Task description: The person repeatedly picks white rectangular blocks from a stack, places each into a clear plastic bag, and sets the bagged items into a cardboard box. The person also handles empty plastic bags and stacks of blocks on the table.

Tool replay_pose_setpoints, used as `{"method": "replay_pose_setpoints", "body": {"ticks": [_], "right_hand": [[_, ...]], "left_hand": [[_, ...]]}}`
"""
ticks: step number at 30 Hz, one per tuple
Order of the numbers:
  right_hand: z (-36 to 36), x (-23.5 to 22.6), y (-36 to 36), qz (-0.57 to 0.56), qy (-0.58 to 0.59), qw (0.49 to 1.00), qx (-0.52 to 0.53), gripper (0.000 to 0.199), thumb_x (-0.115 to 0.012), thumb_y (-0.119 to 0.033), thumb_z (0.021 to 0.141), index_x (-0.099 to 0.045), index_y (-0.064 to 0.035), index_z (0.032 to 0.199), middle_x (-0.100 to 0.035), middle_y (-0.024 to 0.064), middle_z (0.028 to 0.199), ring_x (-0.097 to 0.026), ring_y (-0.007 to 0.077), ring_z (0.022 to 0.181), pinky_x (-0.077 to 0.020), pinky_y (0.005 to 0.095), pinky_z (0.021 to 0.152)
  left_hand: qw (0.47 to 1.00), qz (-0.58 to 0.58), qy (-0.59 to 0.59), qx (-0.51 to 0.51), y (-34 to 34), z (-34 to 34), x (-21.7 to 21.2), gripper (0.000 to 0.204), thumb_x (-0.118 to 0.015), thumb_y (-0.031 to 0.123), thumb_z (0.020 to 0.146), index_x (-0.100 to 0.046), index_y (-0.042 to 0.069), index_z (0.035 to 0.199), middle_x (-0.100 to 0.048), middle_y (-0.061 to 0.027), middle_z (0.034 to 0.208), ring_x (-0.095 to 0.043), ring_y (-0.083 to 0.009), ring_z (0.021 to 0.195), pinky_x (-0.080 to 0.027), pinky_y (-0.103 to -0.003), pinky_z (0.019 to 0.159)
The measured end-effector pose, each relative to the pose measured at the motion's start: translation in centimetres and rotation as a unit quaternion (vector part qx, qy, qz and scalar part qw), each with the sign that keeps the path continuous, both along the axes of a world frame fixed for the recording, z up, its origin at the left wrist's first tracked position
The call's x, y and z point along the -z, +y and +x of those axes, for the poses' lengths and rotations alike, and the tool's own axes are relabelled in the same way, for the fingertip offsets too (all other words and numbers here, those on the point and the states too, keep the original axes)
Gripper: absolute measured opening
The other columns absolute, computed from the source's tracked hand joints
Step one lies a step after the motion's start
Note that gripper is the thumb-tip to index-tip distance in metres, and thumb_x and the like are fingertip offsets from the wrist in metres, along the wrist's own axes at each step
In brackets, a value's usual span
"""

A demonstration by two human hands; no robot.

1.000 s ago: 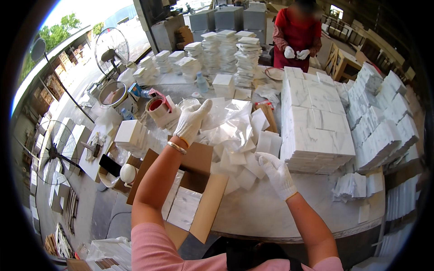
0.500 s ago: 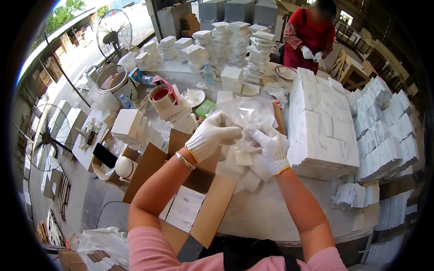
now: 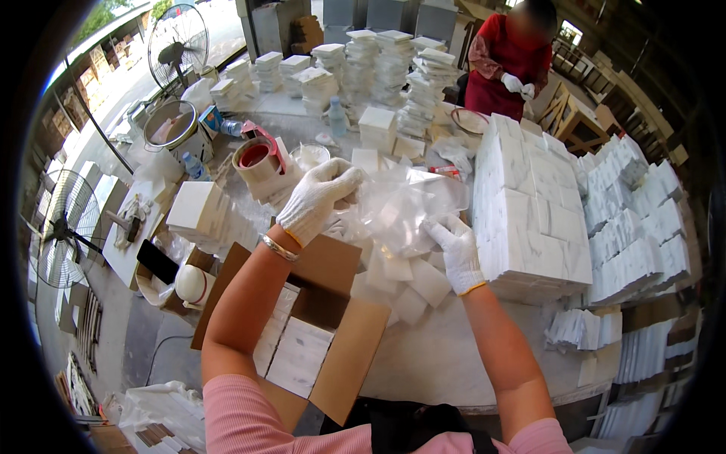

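Note:
Between my hands a clear plastic bag [image 3: 408,208] is spread wide above the table. My left hand [image 3: 324,198], in a white knitted glove, pinches its left edge. The bag's lower right edge is caught between the fingers of my right hand [image 3: 457,253], gloved the same way. Thin white square sheets [image 3: 412,286] lie scattered below the bag. Under my left forearm stands an open cardboard box [image 3: 349,356], its flaps spread. White marble-look tiles [image 3: 301,356] sit in part of it.
A tall block of stacked marble tiles [image 3: 529,212] rises to the right. Wrapped tile stacks [image 3: 363,68] line the far side. At left are a tape roll [image 3: 255,157], a bucket [image 3: 178,129], a phone [image 3: 157,262] and fans [image 3: 64,227]. A co-worker [image 3: 503,68] stands at far right.
My hands have moved apart, the left one up and leftward, the right one slightly down. The bunched plastic bag is now stretched out between them. The whole view has shifted slightly.

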State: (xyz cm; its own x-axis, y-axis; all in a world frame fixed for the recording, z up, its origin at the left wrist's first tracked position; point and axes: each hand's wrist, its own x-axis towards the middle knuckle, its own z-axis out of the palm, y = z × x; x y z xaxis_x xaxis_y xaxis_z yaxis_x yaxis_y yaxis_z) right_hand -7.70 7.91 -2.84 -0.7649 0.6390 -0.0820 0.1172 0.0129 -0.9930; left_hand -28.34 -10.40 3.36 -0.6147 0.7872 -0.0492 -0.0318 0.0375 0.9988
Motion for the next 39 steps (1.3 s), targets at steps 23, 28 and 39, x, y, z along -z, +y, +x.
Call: {"method": "replay_pose_setpoints", "body": {"ticks": [23,28,39], "right_hand": [[-6.1,-18.9,1.9,0.695,0.08,0.701,-0.14,0.068,-0.077,-0.039,0.08,-0.053,-0.0168,0.14,-0.068,0.0131,0.117,-0.065,0.0331,0.111,-0.0524,0.0458,0.092],[-6.8,-18.3,2.6,0.694,0.103,0.709,-0.071,0.015,-0.065,-0.026,0.092,-0.07,-0.0122,0.094,-0.07,0.0114,0.077,-0.07,0.0313,0.07,-0.0556,0.0416,0.06],[-1.7,-25.8,3.7,0.708,0.153,0.688,-0.051,0.018,-0.069,-0.027,0.095,-0.073,-0.0111,0.103,-0.073,0.0084,0.08,-0.071,0.0245,0.067,-0.0562,0.0345,0.059]], "left_hand": [[0.951,0.107,0.28,0.078,4.2,2.6,-10.7,0.017,-0.069,0.015,0.095,-0.065,0.001,0.104,-0.068,-0.0021,0.096,-0.062,-0.0087,0.093,-0.05,-0.025,0.087],[0.918,0.158,0.36,-0.05,5.2,4.1,-5.1,0.068,-0.083,0.038,0.081,-0.052,0.005,0.132,-0.058,-0.0121,0.129,-0.055,-0.0216,0.123,-0.044,-0.035,0.104],[0.894,-0.118,0.432,-0.003,10.0,-1.1,7.4,0.035,-0.057,0.033,0.089,-0.069,0.007,0.11,-0.07,-0.0217,0.092,-0.066,-0.042,0.085,-0.051,-0.049,0.077]]}}
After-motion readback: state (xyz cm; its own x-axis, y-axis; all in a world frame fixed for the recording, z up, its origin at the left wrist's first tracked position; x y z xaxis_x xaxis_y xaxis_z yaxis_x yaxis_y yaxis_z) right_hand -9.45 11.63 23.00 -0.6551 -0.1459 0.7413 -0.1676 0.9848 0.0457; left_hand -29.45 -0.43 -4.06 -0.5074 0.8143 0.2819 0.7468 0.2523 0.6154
